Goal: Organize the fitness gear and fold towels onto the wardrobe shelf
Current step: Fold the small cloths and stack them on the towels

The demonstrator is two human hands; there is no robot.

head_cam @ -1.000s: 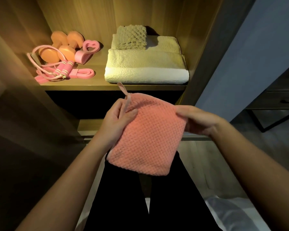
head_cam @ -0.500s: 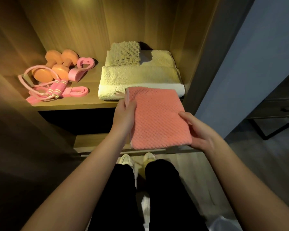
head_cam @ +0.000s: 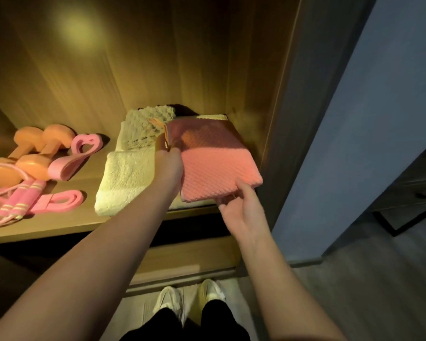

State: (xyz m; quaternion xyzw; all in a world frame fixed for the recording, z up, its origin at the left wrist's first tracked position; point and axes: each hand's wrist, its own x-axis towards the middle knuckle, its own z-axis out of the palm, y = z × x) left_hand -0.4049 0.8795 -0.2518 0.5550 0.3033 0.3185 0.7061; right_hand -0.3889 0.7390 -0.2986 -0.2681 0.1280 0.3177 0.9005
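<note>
A folded pink waffle towel lies on top of the cream towel on the wooden wardrobe shelf. My left hand grips its left edge near the hanging loop. My right hand pinches its near right corner, fingers under the edge. A small beige waffle cloth sits at the back of the cream towel, beside the pink one. Two orange dumbbells, a pink heart-shaped grip, a pink jump rope and a pink band lie on the shelf's left side.
The wardrobe's dark side panel stands right next to the towels. A lower shelf edge sits below. A blue wall and dark furniture are on the right. My white shoes are on the floor.
Both hands have carried the pink towel up and forward from in front of the shelf onto the cream towel. The view has moved closer to the shelf.
</note>
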